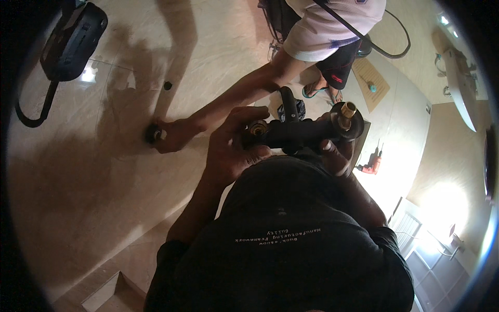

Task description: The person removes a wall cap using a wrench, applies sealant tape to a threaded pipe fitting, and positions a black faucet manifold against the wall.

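Between my two hands is a black mixer tap (306, 134), held level in front of my chest. My left hand (228, 143) grips its left end, thumb and fingers around a threaded brass inlet (258, 128). At the other end, my right hand (339, 158) is closed round the body from below, its fingers partly hidden. A bright brass connector (349, 109) sticks out of a round black flange there. A curved black spout or handle (289, 101) rises from the middle. Beyond my left hand, a co-worker's hand (178, 136) touches a dark round fitting (153, 133) at the wall.
The tiled wall (57, 171) has a dark round hole (167, 85). A black boxy fixture (75, 44) sits at upper left. The co-worker's arm (239, 96) crosses ahead. A red drill (372, 164) and a cardboard sheet (366, 86) lie to the right, below a white basin (462, 91).
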Demonstrator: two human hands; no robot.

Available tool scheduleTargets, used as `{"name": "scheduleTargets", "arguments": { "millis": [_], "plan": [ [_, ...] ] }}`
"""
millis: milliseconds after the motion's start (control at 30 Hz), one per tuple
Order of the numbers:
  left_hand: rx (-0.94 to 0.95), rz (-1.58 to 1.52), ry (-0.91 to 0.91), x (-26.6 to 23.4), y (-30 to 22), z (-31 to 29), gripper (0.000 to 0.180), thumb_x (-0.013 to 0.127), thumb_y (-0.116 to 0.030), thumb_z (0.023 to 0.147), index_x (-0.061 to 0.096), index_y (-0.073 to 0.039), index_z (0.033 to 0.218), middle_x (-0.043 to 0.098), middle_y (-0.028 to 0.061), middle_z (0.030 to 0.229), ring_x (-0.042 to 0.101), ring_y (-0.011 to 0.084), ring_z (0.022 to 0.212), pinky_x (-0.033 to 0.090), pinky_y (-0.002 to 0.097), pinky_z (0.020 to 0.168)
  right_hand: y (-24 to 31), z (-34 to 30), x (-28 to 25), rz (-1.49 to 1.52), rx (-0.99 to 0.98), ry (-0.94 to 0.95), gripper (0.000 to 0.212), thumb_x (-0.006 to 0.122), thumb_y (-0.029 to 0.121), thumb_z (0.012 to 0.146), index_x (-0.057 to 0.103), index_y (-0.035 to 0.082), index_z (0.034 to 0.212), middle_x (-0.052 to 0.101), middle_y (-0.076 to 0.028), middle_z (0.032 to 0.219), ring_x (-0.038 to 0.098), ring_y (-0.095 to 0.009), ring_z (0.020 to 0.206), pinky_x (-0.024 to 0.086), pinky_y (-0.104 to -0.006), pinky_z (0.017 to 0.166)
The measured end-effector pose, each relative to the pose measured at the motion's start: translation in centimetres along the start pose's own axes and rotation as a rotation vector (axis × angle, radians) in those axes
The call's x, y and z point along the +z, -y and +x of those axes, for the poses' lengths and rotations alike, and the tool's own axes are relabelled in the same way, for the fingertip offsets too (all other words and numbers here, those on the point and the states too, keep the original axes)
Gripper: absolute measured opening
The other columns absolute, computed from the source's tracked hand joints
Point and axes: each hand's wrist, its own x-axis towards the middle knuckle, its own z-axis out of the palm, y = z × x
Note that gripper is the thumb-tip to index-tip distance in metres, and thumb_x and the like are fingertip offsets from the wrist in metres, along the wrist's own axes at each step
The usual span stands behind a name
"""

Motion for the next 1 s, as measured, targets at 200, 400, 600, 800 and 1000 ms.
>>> {"name": "scheduleTargets", "arguments": {
  "millis": [200,400,600,800,1000],
  "plan": [
    [-0.034,-0.125,0.01,0.6,1.5,0.1,0.055,0.086,-0.016,0.078,0.062,0.001,0.124,0.065,0.0168,0.125,0.065,0.0232,0.112,0.054,0.038,0.099,0.1,-0.3,-0.4,-0.285,-0.078,0.108,0.063,0.085,0.027,0.08,0.055,0.001,0.128,0.064,-0.014,0.12,0.063,-0.025,0.11,0.049,-0.0394,0.098],
    [0.119,-0.091,0.11,-0.3,1.7,0.0,0.047,0.076,0.011,0.074,0.063,-0.001,0.117,0.065,0.0178,0.13,0.059,0.0265,0.127,0.05,0.0384,0.106,0.4,-0.1,0.2,-0.267,-0.197,0.186,0.059,0.085,0.025,0.078,0.058,0.002,0.125,0.065,-0.015,0.123,0.064,-0.026,0.113,0.05,-0.0408,0.099],
    [0.139,-0.199,0.144,-0.5,2.1,-0.6,0.044,0.076,0.011,0.076,0.063,-0.001,0.117,0.066,0.0198,0.128,0.063,0.029,0.123,0.053,0.0404,0.104,-0.8,0.2,0.3,-0.171,-0.323,0.278,0.054,0.081,0.022,0.078,0.057,0.001,0.122,0.061,-0.018,0.123,0.061,-0.028,0.118,0.049,-0.0435,0.1],
    [0.137,-0.232,0.254,-1.1,1.1,-0.3,0.05,0.076,0.007,0.08,0.059,0.002,0.126,0.066,0.0204,0.128,0.064,0.0286,0.122,0.053,0.0405,0.105,0.6,-0.3,0.6,-0.142,-0.294,0.322,0.06,0.082,0.03,0.081,0.053,0.002,0.125,0.058,-0.015,0.121,0.057,-0.029,0.12,0.047,-0.0453,0.102],
    [0.152,-0.091,0.292,-0.8,1.3,0.7,0.047,0.073,-0.003,0.086,0.056,0.002,0.129,0.066,0.023,0.127,0.065,0.0319,0.119,0.056,0.0441,0.101,1.1,-2.0,0.6,-0.301,-0.134,0.177,0.065,0.086,0.036,0.08,0.055,0.002,0.126,0.061,-0.014,0.122,0.059,-0.027,0.118,0.049,-0.0417,0.101]
  ]
}}
